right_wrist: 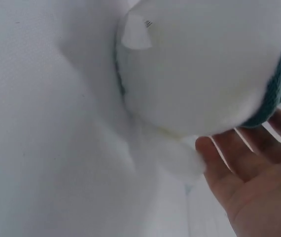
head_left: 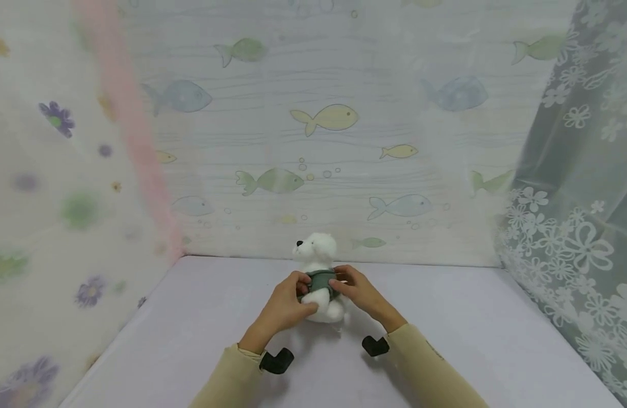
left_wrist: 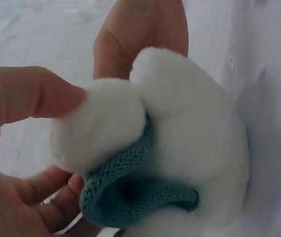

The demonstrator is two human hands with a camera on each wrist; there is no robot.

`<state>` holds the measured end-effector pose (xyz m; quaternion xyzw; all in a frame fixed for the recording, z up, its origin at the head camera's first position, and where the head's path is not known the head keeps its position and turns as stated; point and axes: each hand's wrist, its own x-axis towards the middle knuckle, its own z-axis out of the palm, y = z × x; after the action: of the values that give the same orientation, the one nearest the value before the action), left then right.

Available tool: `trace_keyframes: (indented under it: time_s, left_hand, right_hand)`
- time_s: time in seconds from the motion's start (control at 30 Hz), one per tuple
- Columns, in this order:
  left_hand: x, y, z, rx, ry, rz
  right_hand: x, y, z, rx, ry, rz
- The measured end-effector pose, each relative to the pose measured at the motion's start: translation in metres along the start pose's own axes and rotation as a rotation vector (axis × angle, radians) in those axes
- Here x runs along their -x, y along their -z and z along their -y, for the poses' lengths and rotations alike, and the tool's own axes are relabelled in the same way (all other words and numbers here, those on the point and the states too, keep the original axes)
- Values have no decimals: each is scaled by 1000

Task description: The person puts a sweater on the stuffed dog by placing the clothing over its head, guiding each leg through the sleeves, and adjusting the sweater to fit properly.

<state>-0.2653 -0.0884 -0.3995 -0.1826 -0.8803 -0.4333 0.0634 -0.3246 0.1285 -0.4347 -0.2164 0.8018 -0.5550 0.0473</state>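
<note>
as both grip it — left hand (head_left: 285, 303) | right hand (head_left: 358, 289) | plush dog's sweater (head_left: 321, 280)

The plush dog (head_left: 318, 272) is white with a black nose and wears a teal knitted sweater (head_left: 321, 280). The table (head_left: 471, 340) is pale lilac. The back curtain (head_left: 344, 141) shows pastel fish; the sleeves (head_left: 426, 368) are beige.

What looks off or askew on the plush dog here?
The green knit sweater sits bunched in a roll around the white plush dog rather than lying flat; the left hand and right hand hold it there. Nothing looks torn or spilled.
</note>
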Motion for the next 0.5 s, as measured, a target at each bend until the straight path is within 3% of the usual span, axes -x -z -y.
trace_keyframes:
  time_s: [0.3, 0.37, 0.5]
  left_hand:
    - [-1, 2, 1, -82, 85, -183]
    - [-1, 1, 1, -86, 111, -189]
    - [-3, -2, 2, -74, 76, -168]
  right_hand:
    - [-3, -6, 1, 6, -37, 61]
    - [-4, -7, 1, -14, -52, 65]
    - [-5, -10, -1, -55, -69, 37]
